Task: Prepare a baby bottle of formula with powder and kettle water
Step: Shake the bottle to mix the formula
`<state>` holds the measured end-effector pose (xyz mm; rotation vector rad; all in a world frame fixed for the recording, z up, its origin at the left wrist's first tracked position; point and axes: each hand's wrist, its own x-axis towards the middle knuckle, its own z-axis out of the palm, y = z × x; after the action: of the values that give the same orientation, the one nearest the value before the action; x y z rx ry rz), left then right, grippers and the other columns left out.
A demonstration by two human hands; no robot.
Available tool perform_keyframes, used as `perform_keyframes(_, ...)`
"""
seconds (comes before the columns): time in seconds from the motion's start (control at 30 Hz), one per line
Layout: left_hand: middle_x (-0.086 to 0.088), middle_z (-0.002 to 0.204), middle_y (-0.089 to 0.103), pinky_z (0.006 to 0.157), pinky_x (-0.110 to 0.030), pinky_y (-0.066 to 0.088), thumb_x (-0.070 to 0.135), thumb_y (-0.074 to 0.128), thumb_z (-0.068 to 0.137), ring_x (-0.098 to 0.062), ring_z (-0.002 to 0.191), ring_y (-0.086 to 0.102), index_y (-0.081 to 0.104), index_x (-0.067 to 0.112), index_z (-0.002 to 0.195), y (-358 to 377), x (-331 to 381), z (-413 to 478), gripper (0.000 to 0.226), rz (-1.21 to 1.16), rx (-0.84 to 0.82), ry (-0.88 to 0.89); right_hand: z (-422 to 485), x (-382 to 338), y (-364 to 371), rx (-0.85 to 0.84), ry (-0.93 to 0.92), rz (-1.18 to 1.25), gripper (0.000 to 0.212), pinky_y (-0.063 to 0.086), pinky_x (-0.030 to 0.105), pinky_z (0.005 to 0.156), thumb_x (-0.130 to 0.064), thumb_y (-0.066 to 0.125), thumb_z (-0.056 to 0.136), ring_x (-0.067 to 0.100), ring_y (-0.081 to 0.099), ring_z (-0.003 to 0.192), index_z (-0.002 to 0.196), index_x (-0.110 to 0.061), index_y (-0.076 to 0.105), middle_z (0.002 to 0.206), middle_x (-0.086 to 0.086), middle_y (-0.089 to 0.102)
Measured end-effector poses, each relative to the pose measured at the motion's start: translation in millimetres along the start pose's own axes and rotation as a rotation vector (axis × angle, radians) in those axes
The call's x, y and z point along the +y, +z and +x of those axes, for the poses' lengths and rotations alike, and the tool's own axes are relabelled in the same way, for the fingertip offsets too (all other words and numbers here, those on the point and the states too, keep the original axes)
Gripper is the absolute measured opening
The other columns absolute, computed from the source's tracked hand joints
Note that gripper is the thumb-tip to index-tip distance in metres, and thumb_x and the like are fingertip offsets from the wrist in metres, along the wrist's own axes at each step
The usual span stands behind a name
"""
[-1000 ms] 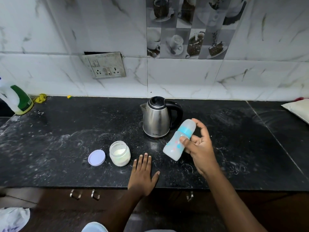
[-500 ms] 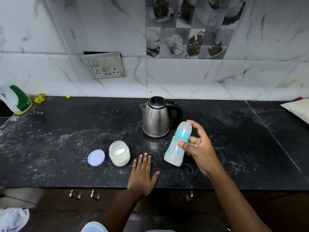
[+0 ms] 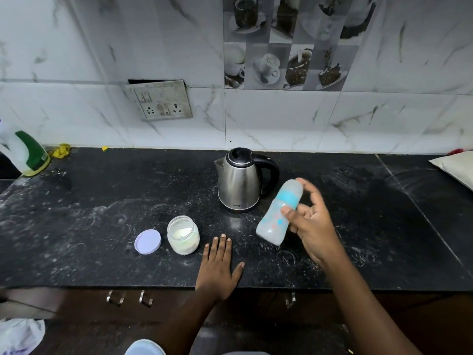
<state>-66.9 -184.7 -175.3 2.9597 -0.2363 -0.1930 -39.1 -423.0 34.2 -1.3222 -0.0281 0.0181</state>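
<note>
My right hand (image 3: 312, 226) grips a capped baby bottle (image 3: 277, 216) with a blue collar, tilted with its top to the upper right, blurred, just above the black counter (image 3: 102, 201). It hangs right of the steel kettle (image 3: 240, 180), whose lid is closed and black handle faces right. My left hand (image 3: 217, 267) lies flat on the counter's front edge, fingers spread, holding nothing. An open jar of white powder (image 3: 183, 234) stands left of that hand, with its lilac lid (image 3: 147, 241) lying beside it on the left.
A white and green bottle (image 3: 25, 152) and a yellow scrap (image 3: 61, 150) sit at the counter's far left. A pale cushion-like object (image 3: 458, 167) lies at the right edge. A wall socket plate (image 3: 160, 99) is above the counter. Drawer handles (image 3: 129, 298) sit below the front edge.
The bottle in my right hand swings between tilted and more upright, a shaking motion. My left hand stays flat on the counter.
</note>
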Motion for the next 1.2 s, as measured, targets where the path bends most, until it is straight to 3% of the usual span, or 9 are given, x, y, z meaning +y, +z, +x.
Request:
perform_keyframes(0.07, -0.006, 0.18, -0.011, 0.134, -0.045, -0.012, 0.073, -0.001, 0.097, -0.024, 0.166, -0.016, -0.004, 0.015, 0.171, -0.1, -0.1, 0.5, 0.094, 0.001, 0.006, -0.004, -1.8, 1.7, -0.5, -0.077, 0.021, -0.051, 0.081, 0.063, 0.045, 0.085, -0.024, 0.093, 0.075, 0.037, 0.075, 0.107, 0.143, -0.042, 0.052, 0.117, 0.021, 0.076)
perform_keyframes(0.2, -0.006, 0.18, -0.01, 0.134, -0.045, -0.012, 0.072, 0.003, 0.1, -0.025, 0.166, -0.015, -0.003, 0.014, 0.172, -0.6, 0.3, 0.9, 0.092, -0.003, 0.004, 0.003, 2.6, -1.1, -5.1, 0.142, -0.049, 0.118, 0.077, 0.063, 0.049, 0.087, -0.02, 0.088, 0.081, 0.033, 0.074, 0.112, 0.145, -0.037, 0.049, 0.12, 0.019, 0.075)
perform_keyframes(0.37, -0.007, 0.18, -0.008, 0.133, -0.045, -0.012, 0.072, 0.001, 0.098, -0.026, 0.167, -0.012, -0.001, 0.014, 0.172, -2.1, 1.1, 0.1, 0.094, 0.007, 0.006, -0.001, -3.4, 1.7, 2.6, -0.047, 0.005, -0.036, 0.081, 0.063, 0.046, 0.085, -0.024, 0.093, 0.074, 0.038, 0.075, 0.107, 0.142, -0.041, 0.053, 0.116, 0.021, 0.076)
perform_keyframes(0.5, -0.007, 0.18, -0.01, 0.134, -0.045, -0.012, 0.07, 0.009, 0.103, -0.026, 0.166, -0.014, -0.003, 0.014, 0.171, -1.8, 0.6, 1.0, 0.089, 0.005, 0.003, 0.003, -0.9, -1.7, 0.1, 0.127, -0.037, 0.112, 0.081, 0.064, 0.046, 0.082, -0.024, 0.092, 0.076, 0.034, 0.074, 0.109, 0.144, -0.036, 0.049, 0.119, 0.021, 0.075)
perform_keyframes(0.63, -0.007, 0.18, -0.01, 0.134, -0.045, -0.012, 0.071, 0.005, 0.101, -0.025, 0.166, -0.014, -0.003, 0.013, 0.171, -3.0, 0.7, 0.3, 0.091, 0.004, -0.001, 0.003, -4.8, 3.7, 2.9, -0.035, 0.009, -0.024, 0.081, 0.063, 0.045, 0.083, -0.02, 0.092, 0.076, 0.037, 0.075, 0.107, 0.144, -0.039, 0.051, 0.116, 0.022, 0.076)
perform_keyframes(0.77, -0.008, 0.18, -0.01, 0.134, -0.046, -0.01, 0.07, 0.011, 0.104, -0.026, 0.166, -0.014, -0.003, 0.013, 0.171, -2.8, 0.9, 0.4, 0.089, 0.003, -0.003, 0.007, -1.5, 1.4, -1.2, 0.16, -0.033, 0.11, 0.079, 0.061, 0.055, 0.092, -0.018, 0.086, 0.079, 0.035, 0.073, 0.114, 0.146, -0.034, 0.048, 0.121, 0.019, 0.075)
perform_keyframes(0.9, -0.007, 0.18, -0.011, 0.134, -0.046, -0.01, 0.071, 0.008, 0.103, -0.026, 0.166, -0.015, -0.004, 0.013, 0.171, -2.4, 0.4, 0.2, 0.09, -0.005, -0.004, 0.003, -5.6, 4.3, 1.1, -0.029, 0.016, -0.045, 0.083, 0.062, 0.053, 0.088, -0.027, 0.094, 0.075, 0.039, 0.074, 0.109, 0.144, -0.04, 0.05, 0.117, 0.021, 0.076)
perform_keyframes(1.07, -0.007, 0.18, -0.011, 0.134, -0.046, -0.01, 0.069, 0.011, 0.104, -0.026, 0.166, -0.015, -0.003, 0.013, 0.171, -2.3, 0.7, 0.8, 0.088, -0.002, -0.004, 0.007, -0.3, 1.2, 0.5, 0.159, -0.055, 0.101, 0.082, 0.061, 0.054, 0.09, -0.023, 0.091, 0.077, 0.036, 0.072, 0.115, 0.145, -0.036, 0.048, 0.123, 0.021, 0.073)
perform_keyframes(1.2, -0.007, 0.18, -0.011, 0.134, -0.045, -0.012, 0.07, 0.009, 0.103, -0.025, 0.166, -0.015, -0.003, 0.014, 0.171, -2.1, 0.1, 0.4, 0.089, -0.012, -0.005, 0.004, -3.0, 5.0, 3.8, -0.031, 0.014, -0.01, 0.078, 0.063, 0.044, 0.081, -0.019, 0.09, 0.078, 0.035, 0.076, 0.106, 0.143, -0.039, 0.052, 0.116, 0.02, 0.076)
